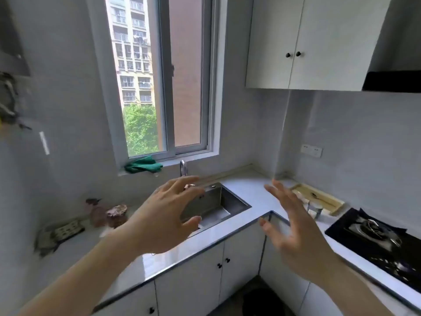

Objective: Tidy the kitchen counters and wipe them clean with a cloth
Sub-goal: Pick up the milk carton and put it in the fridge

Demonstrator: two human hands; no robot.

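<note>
Green cloth [143, 165] sits bunched on the window sill [173, 161] behind the tap, untouched; left hand [164, 215] and right hand [293, 226] both hover spread wide and empty above the bench [246, 190]. Looks like nothing's started: clutter left of the sink [218, 201], tray [319, 198] holding a spoon-like item, wiping all pending.

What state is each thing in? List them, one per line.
Left hand: open, fingers spread, holding nothing.
Right hand: open, fingers spread, holding nothing.
Crumpled green cloth: lying on the windowsill, untouched.
Sliding grey-framed window: whether open or closed cannot be told.
Stainless steel sink: no dishes visible inside.
Chrome tap: no water seen running.
White upper cabinet doors: closed.
White lower cabinet doors: closed.
Black gas hob: no flame visible.
</note>
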